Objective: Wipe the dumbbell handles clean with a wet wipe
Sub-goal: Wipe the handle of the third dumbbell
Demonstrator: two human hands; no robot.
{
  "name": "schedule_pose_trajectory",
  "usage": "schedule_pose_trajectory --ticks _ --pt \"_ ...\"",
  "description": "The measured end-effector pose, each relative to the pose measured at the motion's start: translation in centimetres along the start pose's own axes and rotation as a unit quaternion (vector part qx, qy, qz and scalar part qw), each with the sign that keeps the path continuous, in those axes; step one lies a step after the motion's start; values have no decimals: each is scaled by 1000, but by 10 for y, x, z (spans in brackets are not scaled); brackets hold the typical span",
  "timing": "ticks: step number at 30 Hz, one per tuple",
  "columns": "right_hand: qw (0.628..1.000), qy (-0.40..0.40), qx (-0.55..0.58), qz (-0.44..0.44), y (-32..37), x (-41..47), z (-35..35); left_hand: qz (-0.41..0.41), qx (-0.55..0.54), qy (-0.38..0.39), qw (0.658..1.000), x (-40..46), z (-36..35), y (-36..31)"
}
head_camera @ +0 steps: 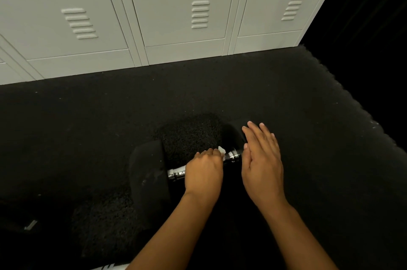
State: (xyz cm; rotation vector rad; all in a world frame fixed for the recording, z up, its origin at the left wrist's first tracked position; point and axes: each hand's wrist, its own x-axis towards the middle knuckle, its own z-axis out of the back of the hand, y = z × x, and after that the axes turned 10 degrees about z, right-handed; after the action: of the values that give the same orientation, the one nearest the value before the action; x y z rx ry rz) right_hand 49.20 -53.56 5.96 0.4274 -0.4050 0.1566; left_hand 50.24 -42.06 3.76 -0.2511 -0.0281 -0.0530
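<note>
A black dumbbell [147,173] lies on the dark floor, its chrome handle [233,155] running from lower left to upper right. My left hand [203,173] is curled around the middle of the handle with a white wet wipe [222,151] under it; only a corner of the wipe shows. My right hand [262,159] lies flat with straight fingers over the dumbbell's right head [233,133], hiding most of it.
Grey metal lockers [176,16] stand along the far side of the black rubber floor [88,115]. A dark wall or gap lies to the right. A small pale mark [30,224] shows on the floor at lower left.
</note>
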Motion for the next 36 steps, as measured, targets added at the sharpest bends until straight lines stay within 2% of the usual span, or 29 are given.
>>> schedule_pose_trajectory --ticks 6,10,12,15,17,19,22,24,26,30,33,36 --pt "1000 3 8 0 0 -2 3 -29 -11 -1 1000 -21 -1 14" --pt "996 -45 52 51 16 -11 7 3 -143 53 988 -24 9 12" --pt "990 -33 126 52 36 -24 0 34 -235 87 968 -30 14 14" --pt "978 21 204 -38 54 -40 -20 100 -346 87 929 -36 40 13" --pt "972 74 212 -67 56 -50 -38 168 -405 95 894 -39 53 11" --pt "981 112 155 -35 53 -56 -53 185 -423 70 884 -46 65 13" --pt "990 132 55 16 48 -52 -63 68 -375 10 925 -66 81 29" --pt "990 140 23 22 44 -41 -64 -44 -259 -25 965 -73 86 52" --pt "990 137 1 34 41 -33 -63 -117 -134 -38 983 -75 85 78" --pt "994 100 22 47 36 -47 -62 -110 9 15 994 -75 78 114" --pt "995 71 28 71 35 -45 -62 -112 34 30 993 -76 67 124" --pt "993 63 52 89 40 -30 -63 -119 30 13 992 -77 60 125"
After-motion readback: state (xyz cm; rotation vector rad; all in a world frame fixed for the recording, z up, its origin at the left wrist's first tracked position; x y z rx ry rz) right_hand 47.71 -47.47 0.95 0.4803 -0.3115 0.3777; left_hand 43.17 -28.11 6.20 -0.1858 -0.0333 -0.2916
